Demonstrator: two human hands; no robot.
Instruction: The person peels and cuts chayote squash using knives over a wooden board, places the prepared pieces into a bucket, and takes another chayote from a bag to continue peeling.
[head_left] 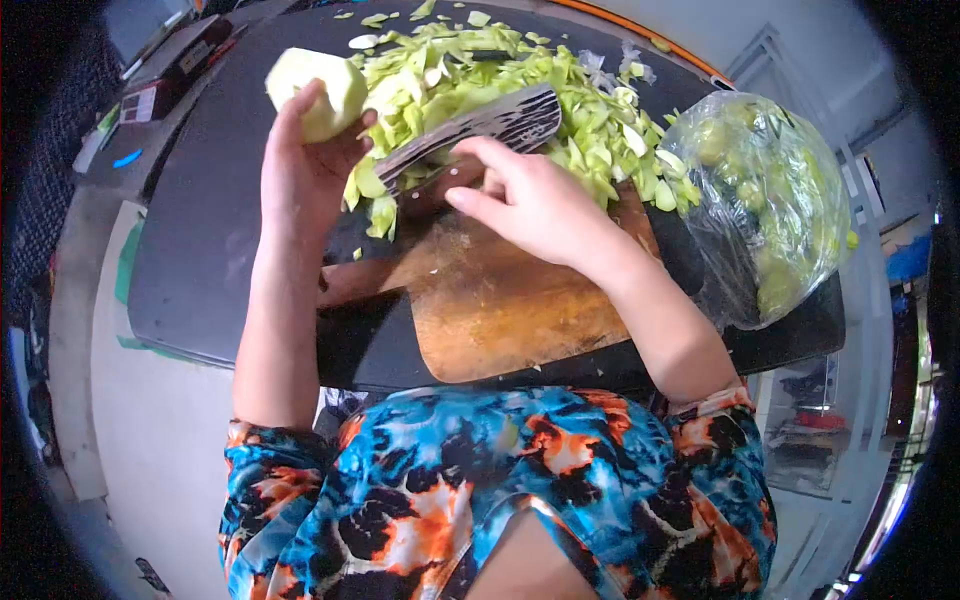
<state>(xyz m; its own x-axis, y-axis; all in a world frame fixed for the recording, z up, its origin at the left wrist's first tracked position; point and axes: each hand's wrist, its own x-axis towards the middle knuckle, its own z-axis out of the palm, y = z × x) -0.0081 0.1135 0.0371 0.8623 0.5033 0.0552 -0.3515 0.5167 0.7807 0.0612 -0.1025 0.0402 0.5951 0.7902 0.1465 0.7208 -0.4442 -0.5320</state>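
My left hand [318,135] is wrapped around a pale green, peeled fruit or vegetable [325,85], raised at the left of the pile. Its exact kind is unclear. My right hand [510,190] is over the upper part of the wooden cutting board [520,310], thumb and index finger apart, the other fingers curled and partly hidden. Just beyond those fingertips lies a knife with a black-and-white streaked blade [470,130]; a brown riveted handle [430,188] shows below the blade. Behind it spreads a heap of green slices or peelings [430,75].
On the right of the dark table [200,250] stands a clear plastic bag [765,200] with green produce inside. A crumpled piece of clear plastic [600,70] lies at the back of the heap. Beyond the left edge is a ledge with a dark box [180,60].
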